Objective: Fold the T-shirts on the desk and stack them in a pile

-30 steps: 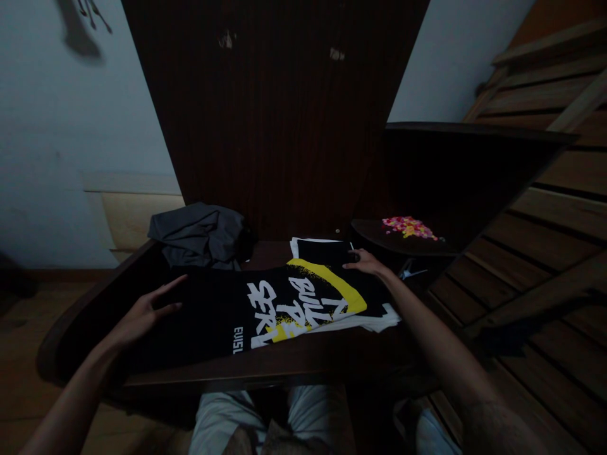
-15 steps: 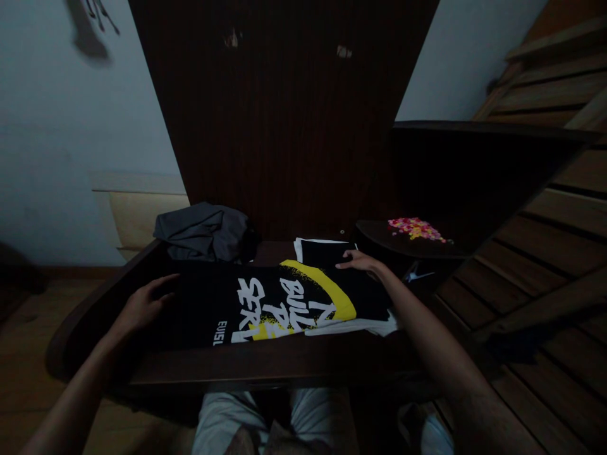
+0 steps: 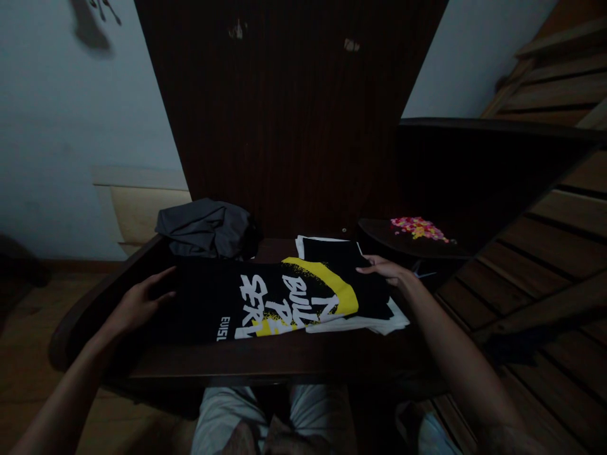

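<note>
A black T-shirt (image 3: 203, 297) with white lettering and a yellow print lies folded lengthwise across the dark wooden desk. White cloth edges (image 3: 391, 320) show at its right end and along its far side. My left hand (image 3: 140, 304) is at the shirt's left end, with thumb and fingers apart. Dim light hides whether its fingertips touch the cloth. Over the right part of the shirt rests my right hand (image 3: 386, 268), its fingers stretched left and the thumb apart. The undersides of those fingers are hidden.
A crumpled grey cloth (image 3: 206, 227) lies at the desk's back left corner. Pink and yellow bits (image 3: 420, 229) are spread on a dark shelf to the right. A tall dark panel (image 3: 294, 126) stands behind, and wooden slats (image 3: 554, 234) rise at the right.
My right hand has slid a little to the right over the shirt. My left hand stays at the left end. The view has shifted slightly.
</note>
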A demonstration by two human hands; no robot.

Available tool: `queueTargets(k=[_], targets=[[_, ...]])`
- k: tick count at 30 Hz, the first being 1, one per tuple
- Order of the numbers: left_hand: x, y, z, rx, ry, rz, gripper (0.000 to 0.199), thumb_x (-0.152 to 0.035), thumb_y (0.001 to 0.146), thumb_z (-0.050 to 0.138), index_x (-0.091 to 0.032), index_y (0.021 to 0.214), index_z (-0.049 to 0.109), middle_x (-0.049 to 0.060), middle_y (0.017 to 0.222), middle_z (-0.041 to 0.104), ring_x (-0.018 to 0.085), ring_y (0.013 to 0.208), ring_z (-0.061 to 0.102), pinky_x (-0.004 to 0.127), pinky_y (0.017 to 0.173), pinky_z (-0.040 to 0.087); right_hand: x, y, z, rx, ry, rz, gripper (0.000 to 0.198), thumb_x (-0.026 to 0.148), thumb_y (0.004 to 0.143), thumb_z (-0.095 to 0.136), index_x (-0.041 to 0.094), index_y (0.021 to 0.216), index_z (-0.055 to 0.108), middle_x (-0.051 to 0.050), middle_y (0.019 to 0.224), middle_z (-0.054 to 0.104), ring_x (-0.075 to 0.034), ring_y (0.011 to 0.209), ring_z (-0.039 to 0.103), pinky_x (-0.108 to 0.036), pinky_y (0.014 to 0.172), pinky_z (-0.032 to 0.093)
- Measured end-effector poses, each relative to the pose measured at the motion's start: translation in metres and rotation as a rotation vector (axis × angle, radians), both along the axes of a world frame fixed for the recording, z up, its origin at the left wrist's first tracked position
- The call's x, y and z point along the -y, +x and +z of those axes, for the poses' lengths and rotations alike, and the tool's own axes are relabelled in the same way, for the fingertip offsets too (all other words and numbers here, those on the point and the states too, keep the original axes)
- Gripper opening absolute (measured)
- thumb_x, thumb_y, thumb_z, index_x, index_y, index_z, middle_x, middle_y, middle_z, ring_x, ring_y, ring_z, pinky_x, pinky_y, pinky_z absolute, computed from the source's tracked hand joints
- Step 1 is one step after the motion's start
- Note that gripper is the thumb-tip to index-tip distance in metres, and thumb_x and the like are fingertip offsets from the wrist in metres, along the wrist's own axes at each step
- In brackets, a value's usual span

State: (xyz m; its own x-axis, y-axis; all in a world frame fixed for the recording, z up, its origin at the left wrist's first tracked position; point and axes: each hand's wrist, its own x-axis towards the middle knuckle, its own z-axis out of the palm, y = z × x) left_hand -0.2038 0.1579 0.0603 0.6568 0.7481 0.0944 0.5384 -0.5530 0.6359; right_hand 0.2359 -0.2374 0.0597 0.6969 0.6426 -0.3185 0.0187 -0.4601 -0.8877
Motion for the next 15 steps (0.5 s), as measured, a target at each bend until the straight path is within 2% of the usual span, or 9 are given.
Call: queueTargets(k=[4,7,10,12,15], targets=[[0.000,0.000,-0.004,-0.038,-0.011,-0.032,0.104,-0.074,0.058,0.059,-0.010,0.139,0.049,0.018,0.143,0.050,0.036,0.129,0.051,0.045,0.107,0.039,0.013,-0.001,-0.009,-0.111,-0.025,0.055,0.073,0.029,0.059,0.086,0.022,0.126,0.057,-0.013,0.129,0.061,-0.025,0.112,0.064,-0.034,0.088,0.056],[-0.002,-0.002,-0.006,-0.054,-0.059,-0.041,0.109,-0.074,0.056,0.063,-0.012,0.143,0.044,0.017,0.145,0.047,0.036,0.131,0.048,0.047,0.108,0.036,0.024,-0.001,-0.010,-0.151,0.054,0.115,0.078,0.018,0.055,0.084,0.024,0.126,0.055,-0.011,0.133,0.058,-0.024,0.116,0.061,-0.033,0.089,0.055],[-0.001,-0.004,-0.002,-0.025,-0.096,-0.049,0.107,-0.069,0.057,0.066,-0.012,0.144,0.042,0.016,0.145,0.048,0.034,0.132,0.047,0.045,0.108,0.037,0.029,-0.003,-0.008,-0.172,0.119,0.126,0.074,0.015,0.055,0.082,0.025,0.122,0.054,-0.009,0.126,0.062,-0.024,0.110,0.064,-0.033,0.084,0.057],[0.001,-0.005,0.002,0.007,-0.127,-0.041,0.103,-0.065,0.059,0.069,-0.013,0.144,0.043,0.015,0.145,0.049,0.034,0.132,0.047,0.044,0.107,0.039,0.030,-0.003,-0.007,-0.175,0.102,0.127,0.077,0.015,0.054,0.083,0.026,0.124,0.051,-0.009,0.121,0.064,-0.024,0.105,0.066,-0.033,0.081,0.058],[0.006,-0.006,0.011,0.070,-0.204,-0.014,0.097,-0.059,0.058,0.074,-0.019,0.143,0.046,0.011,0.147,0.047,0.034,0.133,0.045,0.043,0.106,0.041,0.026,-0.002,-0.004,-0.099,-0.008,0.137,0.085,0.021,0.055,0.085,0.027,0.130,0.046,-0.008,0.119,0.065,-0.025,0.100,0.067,-0.037,0.078,0.058]])
